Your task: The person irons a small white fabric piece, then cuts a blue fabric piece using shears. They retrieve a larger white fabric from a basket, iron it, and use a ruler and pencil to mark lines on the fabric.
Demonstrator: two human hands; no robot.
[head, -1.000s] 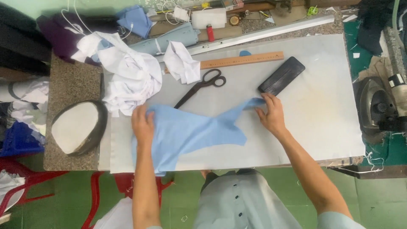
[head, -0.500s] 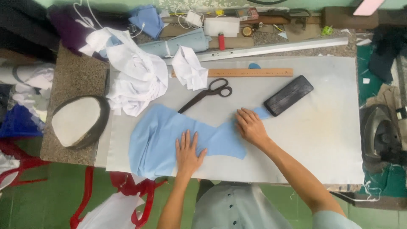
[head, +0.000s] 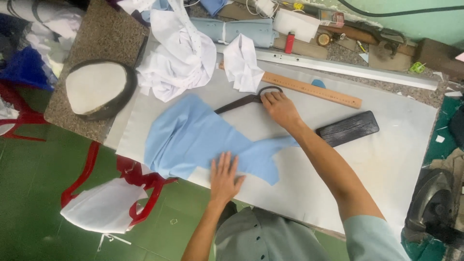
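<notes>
A cut piece of light blue fabric (head: 193, 137) lies flat on the white-covered table (head: 386, 159). My left hand (head: 224, 176) presses flat on its near edge, fingers spread. My right hand (head: 280, 108) rests on the handles of the black scissors (head: 237, 101), which lie just beyond the fabric with the blades pointing left. Whether the fingers are through the handle loops is hidden by the hand.
A wooden ruler (head: 314, 89) and a long metal rail (head: 348, 70) lie behind the scissors. A black block (head: 348, 128) sits to the right. Crumpled white cloth (head: 181, 53), a rolled blue fabric (head: 237, 30), a red lighter (head: 289, 42), a padded oval form (head: 96, 87), an iron (head: 435, 208).
My right hand left the blue fabric and moved up onto the scissors' handles. My left hand slid toward the fabric's near edge. The camera view swung and tilted.
</notes>
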